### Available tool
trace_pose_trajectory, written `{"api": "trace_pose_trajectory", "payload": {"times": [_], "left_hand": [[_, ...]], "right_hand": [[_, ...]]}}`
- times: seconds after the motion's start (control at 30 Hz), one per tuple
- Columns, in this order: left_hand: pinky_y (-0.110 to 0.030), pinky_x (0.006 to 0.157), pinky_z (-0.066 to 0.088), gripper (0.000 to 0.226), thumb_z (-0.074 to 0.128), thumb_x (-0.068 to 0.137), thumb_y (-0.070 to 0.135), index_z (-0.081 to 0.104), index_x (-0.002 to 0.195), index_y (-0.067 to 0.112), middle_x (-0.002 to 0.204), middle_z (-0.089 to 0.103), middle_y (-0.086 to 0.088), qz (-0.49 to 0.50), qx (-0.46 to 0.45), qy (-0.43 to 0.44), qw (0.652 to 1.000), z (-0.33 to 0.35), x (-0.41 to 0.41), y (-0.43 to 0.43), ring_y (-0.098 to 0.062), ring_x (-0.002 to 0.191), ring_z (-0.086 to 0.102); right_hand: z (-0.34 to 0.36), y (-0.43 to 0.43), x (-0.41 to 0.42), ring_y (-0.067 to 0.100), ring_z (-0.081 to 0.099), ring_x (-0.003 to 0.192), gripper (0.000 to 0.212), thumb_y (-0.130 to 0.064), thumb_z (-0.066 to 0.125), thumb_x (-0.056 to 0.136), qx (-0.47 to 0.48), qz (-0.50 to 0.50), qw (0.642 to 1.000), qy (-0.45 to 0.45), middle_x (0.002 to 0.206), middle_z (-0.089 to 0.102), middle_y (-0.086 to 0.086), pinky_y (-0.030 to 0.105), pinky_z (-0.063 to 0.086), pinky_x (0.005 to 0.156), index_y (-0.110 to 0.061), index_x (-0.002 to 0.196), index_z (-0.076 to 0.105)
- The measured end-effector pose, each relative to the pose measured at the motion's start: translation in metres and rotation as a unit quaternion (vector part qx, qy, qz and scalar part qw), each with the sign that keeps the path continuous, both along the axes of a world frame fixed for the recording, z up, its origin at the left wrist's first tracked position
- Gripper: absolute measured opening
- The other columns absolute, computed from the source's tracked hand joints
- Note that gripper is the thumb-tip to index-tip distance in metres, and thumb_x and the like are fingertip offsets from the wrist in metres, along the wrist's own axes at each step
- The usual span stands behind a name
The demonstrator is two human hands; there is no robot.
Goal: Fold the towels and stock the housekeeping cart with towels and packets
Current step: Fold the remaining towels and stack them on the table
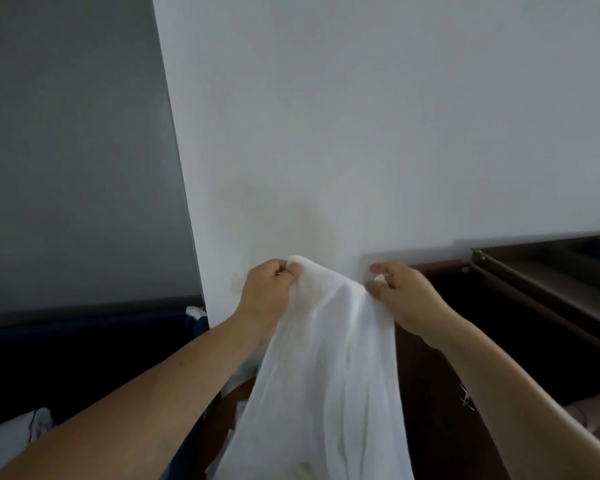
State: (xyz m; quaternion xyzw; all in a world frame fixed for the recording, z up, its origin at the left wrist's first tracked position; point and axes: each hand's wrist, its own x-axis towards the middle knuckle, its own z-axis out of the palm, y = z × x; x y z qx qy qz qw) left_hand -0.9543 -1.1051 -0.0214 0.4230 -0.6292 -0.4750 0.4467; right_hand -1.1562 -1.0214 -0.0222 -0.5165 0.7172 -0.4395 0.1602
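White wall point(361, 116) ahead, dark furniture point(541, 292) right; left hand point(267, 292) and right hand point(404, 297) pinch the towel point(329, 375) top between fingers point(294, 270), its bottom cut off

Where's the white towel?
Head view, lower centre: the white towel hangs from the left hand and right hand, pinched at its top corners, before the wall.

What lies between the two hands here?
In the head view, only the bunched top edge of the white towel lies there, pinched by the left hand and the right hand.
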Motion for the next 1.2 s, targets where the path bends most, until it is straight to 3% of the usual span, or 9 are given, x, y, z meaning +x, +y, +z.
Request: {"api": "trace_pose_trajectory", "payload": {"times": [0.1,0.3,0.43,0.53,0.73,0.9,1.0,1.1,1.2], "left_hand": [[-0.034,0.062,0.039,0.035,0.051,0.099,0.023,0.054,0.069,0.004,0.065,0.053,-0.004,-0.004,-0.137,-0.130,0.982,-0.007,-0.015,0.012,-0.017,0.063,0.046],[-0.015,0.056,0.034,0.037,0.041,0.104,0.021,0.053,0.070,0.016,0.065,0.052,0.005,-0.063,-0.195,-0.193,0.960,-0.027,-0.028,0.024,-0.004,0.058,0.046],[-0.026,0.067,0.042,0.034,0.041,0.105,0.023,0.064,0.088,0.004,0.079,0.064,-0.006,-0.076,-0.190,-0.180,0.962,-0.025,-0.018,0.024,-0.018,0.072,0.056],[-0.038,0.075,0.047,0.034,0.042,0.104,0.020,0.067,0.093,0.000,0.086,0.068,-0.013,-0.102,-0.184,-0.166,0.964,-0.022,-0.014,0.028,-0.027,0.081,0.061],[-0.048,0.082,0.051,0.037,0.048,0.097,0.031,0.074,0.088,0.007,0.082,0.070,-0.008,-0.190,-0.071,-0.117,0.972,-0.012,-0.004,0.027,-0.024,0.075,0.061],[-0.064,0.092,0.047,0.035,0.064,0.094,0.038,0.074,0.098,0.005,0.103,0.065,-0.030,-0.210,-0.007,-0.082,0.974,-0.013,0.009,0.028,-0.039,0.088,0.063],[-0.057,0.094,0.051,0.035,0.062,0.093,0.032,0.071,0.109,0.002,0.109,0.067,-0.027,-0.232,0.031,-0.049,0.971,-0.014,0.018,0.026,-0.045,0.104,0.063],[-0.057,0.094,0.051,0.030,0.051,0.101,0.019,0.065,0.114,-0.003,0.111,0.066,-0.029,-0.250,0.013,-0.059,0.966,-0.009,0.027,0.021,-0.044,0.105,0.064],[-0.061,0.089,0.050,0.030,0.048,0.103,0.018,0.062,0.108,-0.008,0.098,0.059,-0.038,-0.230,-0.066,-0.100,0.966,0.006,0.030,0.012,-0.041,0.083,0.058]], "right_hand": [[-0.001,-0.001,0.023,0.015,0.060,0.091,0.035,-0.024,0.064,0.094,-0.005,0.019,1.000,0.005,0.096,0.061,-0.002,0.034,0.054,0.083,-0.018,0.127,0.059],[0.004,0.000,0.042,0.024,0.070,0.069,0.013,-0.010,0.060,0.092,-0.002,0.073,0.996,-0.042,0.072,0.073,0.012,0.039,0.059,0.077,-0.014,0.103,0.066],[0.002,0.004,0.039,0.027,0.074,0.076,0.020,0.003,0.054,0.094,-0.010,0.142,0.971,-0.192,0.080,0.075,0.016,0.031,0.061,0.065,-0.011,0.096,0.068],[-0.006,-0.001,0.036,0.026,0.074,0.071,0.005,-0.009,0.066,0.092,-0.021,0.136,0.980,-0.144,0.076,0.076,0.008,0.031,0.061,0.065,-0.009,0.097,0.066],[-0.006,-0.007,0.034,0.005,0.067,0.055,0.013,-0.027,0.074,0.085,-0.018,0.127,0.992,0.012,0.063,0.072,-0.006,0.016,0.050,0.055,-0.020,0.080,0.065],[-0.006,-0.010,0.037,0.005,0.067,0.057,0.015,-0.028,0.078,0.078,-0.006,0.121,0.990,0.074,0.065,0.072,-0.011,0.029,0.056,0.069,-0.029,0.079,0.063],[-0.011,-0.009,0.034,0.001,0.061,0.064,0.030,-0.044,0.086,0.067,-0.024,0.115,0.992,0.050,0.072,0.070,-0.014,0.018,0.049,0.065,-0.035,0.085,0.065],[-0.019,-0.007,0.032,-0.001,0.063,0.079,0.027,-0.037,0.086,0.073,-0.015,0.146,0.989,0.014,0.088,0.070,-0.013,0.012,0.046,0.071,-0.035,0.092,0.067],[-0.024,-0.009,0.034,0.006,0.070,0.084,0.019,-0.020,0.081,0.081,-0.004,0.195,0.976,-0.097,0.091,0.075,-0.007,0.025,0.055,0.081,-0.023,0.094,0.068]]}}
